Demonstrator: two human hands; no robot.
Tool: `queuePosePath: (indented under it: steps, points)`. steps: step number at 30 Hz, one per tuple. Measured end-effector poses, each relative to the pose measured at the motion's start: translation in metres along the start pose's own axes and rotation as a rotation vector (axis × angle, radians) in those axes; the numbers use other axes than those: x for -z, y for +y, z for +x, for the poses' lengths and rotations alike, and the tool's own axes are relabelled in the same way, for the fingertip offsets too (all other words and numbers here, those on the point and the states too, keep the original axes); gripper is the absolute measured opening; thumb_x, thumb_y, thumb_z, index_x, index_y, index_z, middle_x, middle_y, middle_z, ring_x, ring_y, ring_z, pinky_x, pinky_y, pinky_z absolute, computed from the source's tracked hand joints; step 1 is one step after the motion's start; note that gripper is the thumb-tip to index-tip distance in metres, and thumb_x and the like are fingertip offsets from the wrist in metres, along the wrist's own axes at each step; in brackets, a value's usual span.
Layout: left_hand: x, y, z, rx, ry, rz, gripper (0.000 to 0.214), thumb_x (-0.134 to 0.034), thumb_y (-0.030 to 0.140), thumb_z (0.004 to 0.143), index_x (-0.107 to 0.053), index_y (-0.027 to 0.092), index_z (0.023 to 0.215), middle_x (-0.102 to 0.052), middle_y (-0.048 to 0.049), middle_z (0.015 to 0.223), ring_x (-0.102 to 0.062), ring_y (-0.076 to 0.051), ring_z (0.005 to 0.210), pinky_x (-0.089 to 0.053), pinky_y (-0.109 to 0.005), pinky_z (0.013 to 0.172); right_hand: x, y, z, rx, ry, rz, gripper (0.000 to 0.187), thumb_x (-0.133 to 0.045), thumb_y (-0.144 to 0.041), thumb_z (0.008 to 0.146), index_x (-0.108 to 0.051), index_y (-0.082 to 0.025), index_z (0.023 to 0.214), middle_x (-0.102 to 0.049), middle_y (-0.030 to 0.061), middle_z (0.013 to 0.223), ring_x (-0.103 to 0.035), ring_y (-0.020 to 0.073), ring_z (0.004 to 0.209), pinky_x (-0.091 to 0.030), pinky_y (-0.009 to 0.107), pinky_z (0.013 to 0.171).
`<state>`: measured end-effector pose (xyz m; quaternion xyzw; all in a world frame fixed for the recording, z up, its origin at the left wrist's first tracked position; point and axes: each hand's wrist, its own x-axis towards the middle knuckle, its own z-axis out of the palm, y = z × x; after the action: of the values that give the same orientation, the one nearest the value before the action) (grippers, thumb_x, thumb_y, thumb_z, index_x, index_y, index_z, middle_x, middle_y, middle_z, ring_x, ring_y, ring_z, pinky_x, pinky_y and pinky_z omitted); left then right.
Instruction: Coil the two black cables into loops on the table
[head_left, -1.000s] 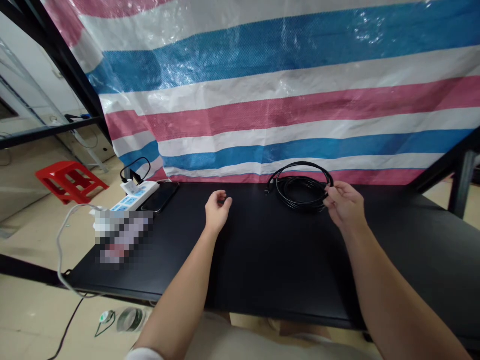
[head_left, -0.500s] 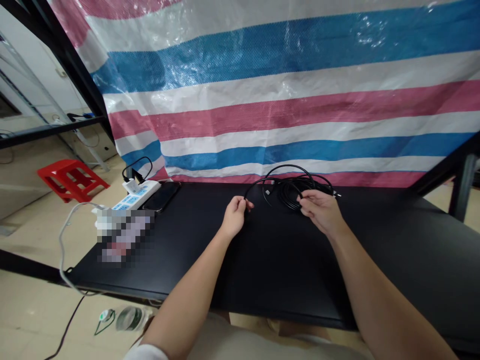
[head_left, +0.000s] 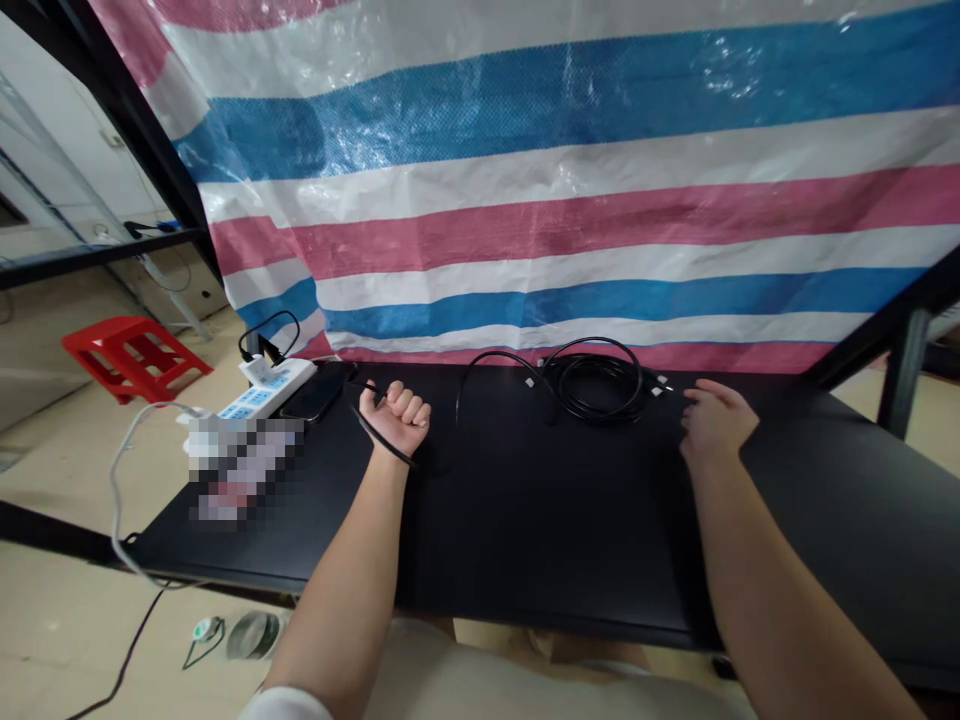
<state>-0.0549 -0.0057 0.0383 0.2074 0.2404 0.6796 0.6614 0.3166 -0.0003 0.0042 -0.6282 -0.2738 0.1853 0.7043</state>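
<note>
My left hand (head_left: 397, 415) is closed on a black cable (head_left: 382, 440), palm side up. Part of that cable crosses my wrist in an arc. On the black tabletop to its right, a loose black loop rises and runs toward a coil of black cable (head_left: 600, 385). Small light-coloured plugs (head_left: 658, 385) stick out at the coil's right side, and others lie at its left. Just right of those plugs is my right hand (head_left: 718, 420), its fingers loosely stretched toward the left. I see nothing in it, and it is apart from the coil.
A white power strip (head_left: 262, 392) with plugged-in chargers lies on the table's left, beside a black phone (head_left: 319, 392) and a blurred patch. Behind hangs a striped plastic sheet (head_left: 525, 230). Black frame posts stand at both sides. A red stool (head_left: 139, 355) is on the floor.
My left hand has moved left with the cable and turned palm up. My right hand has let go of the cable and moved right, off the coil.
</note>
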Motion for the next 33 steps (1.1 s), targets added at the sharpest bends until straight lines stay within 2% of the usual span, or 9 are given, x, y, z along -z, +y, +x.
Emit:
queuePosePath:
  steps: [3,6,8,10,15,23,26,30,33]
  points:
    - [0.008,0.003,0.0,-0.061,-0.004,-0.059,0.053,-0.028,0.061,0.087,-0.027,0.02,0.053,-0.012,0.0075,0.047,-0.01,-0.007,0.038,-0.022,-0.02,0.035,-0.003,0.006,-0.004,0.085,0.095,-0.404,0.018,-0.057,-0.023,0.057,-0.059,-0.021,0.075,-0.06,0.0042,0.068,-0.055,0.0224,0.065,-0.046,0.041,0.067]
    - [0.013,0.006,-0.001,-0.054,-0.017,-0.065,0.052,-0.031,0.062,0.087,-0.03,0.02,0.056,-0.013,0.0078,0.048,-0.011,-0.006,0.038,-0.02,-0.019,0.034,-0.01,0.012,-0.01,0.353,-0.058,-0.619,0.037,-0.059,-0.027,0.06,-0.063,-0.017,0.095,-0.066,0.0139,0.098,-0.057,0.0314,0.094,-0.042,0.049,0.086]
    - [0.014,0.006,-0.001,-0.021,-0.017,-0.062,0.051,-0.032,0.061,0.087,-0.03,0.021,0.056,-0.013,0.0077,0.048,-0.011,-0.006,0.038,-0.02,-0.019,0.034,-0.015,0.016,-0.015,0.51,-0.173,-0.688,0.044,-0.058,-0.03,0.065,-0.062,-0.017,0.106,-0.065,0.0156,0.111,-0.052,0.0337,0.107,-0.041,0.051,0.088]
    - [0.012,0.005,-0.001,0.012,-0.009,-0.068,0.051,-0.029,0.059,0.089,-0.029,0.021,0.055,-0.014,0.0074,0.047,-0.012,-0.006,0.038,-0.02,-0.019,0.033,-0.021,0.018,-0.023,0.624,-0.298,-0.743,0.043,-0.055,-0.031,0.071,-0.062,-0.019,0.112,-0.064,0.0141,0.117,-0.05,0.0335,0.111,-0.041,0.05,0.087]
    - [0.006,0.001,0.0,0.059,0.016,-0.103,0.053,-0.019,0.057,0.091,-0.028,0.02,0.054,-0.015,0.007,0.046,-0.011,-0.006,0.037,-0.019,-0.019,0.033,-0.039,0.012,-0.052,0.804,-0.593,-0.825,0.035,-0.046,-0.03,0.083,-0.067,-0.023,0.11,-0.067,0.0107,0.116,-0.053,0.0304,0.102,-0.042,0.048,0.081]
    - [0.002,-0.002,0.001,0.1,0.015,-0.132,0.054,-0.019,0.06,0.09,-0.026,0.02,0.054,-0.014,0.0074,0.046,-0.011,-0.005,0.036,-0.019,-0.018,0.032,-0.066,0.003,-0.099,0.959,-0.909,-0.87,0.035,-0.046,-0.024,0.087,-0.065,-0.019,0.117,-0.067,0.0131,0.116,-0.052,0.0278,0.096,-0.042,0.043,0.077]
    - [0.002,-0.002,0.001,0.119,0.01,-0.163,0.054,-0.02,0.061,0.09,-0.026,0.02,0.054,-0.013,0.0077,0.045,-0.012,-0.005,0.035,-0.019,-0.018,0.032,-0.069,0.004,-0.103,0.985,-0.964,-0.859,0.034,-0.048,-0.019,0.086,-0.065,-0.019,0.115,-0.071,0.0126,0.102,-0.054,0.0261,0.091,-0.042,0.04,0.075]
    - [0.001,-0.003,0.002,0.146,-0.002,-0.217,0.054,-0.019,0.062,0.089,-0.025,0.021,0.055,-0.013,0.0081,0.045,-0.011,-0.005,0.034,-0.017,-0.018,0.032,-0.067,0.006,-0.099,1.022,-0.96,-0.776,0.031,-0.048,-0.015,0.083,-0.069,-0.018,0.105,-0.069,0.0122,0.085,-0.056,0.0252,0.083,-0.043,0.038,0.071]
    - [0.0,-0.003,0.003,0.144,0.001,-0.241,0.054,-0.018,0.062,0.089,-0.024,0.021,0.054,-0.012,0.0082,0.044,-0.011,-0.005,0.034,-0.017,-0.019,0.031,-0.063,0.008,-0.092,0.957,-0.943,-0.607,0.031,-0.05,-0.014,0.077,-0.068,-0.019,0.101,-0.064,0.0099,0.082,-0.056,0.0216,0.071,-0.045,0.036,0.067]
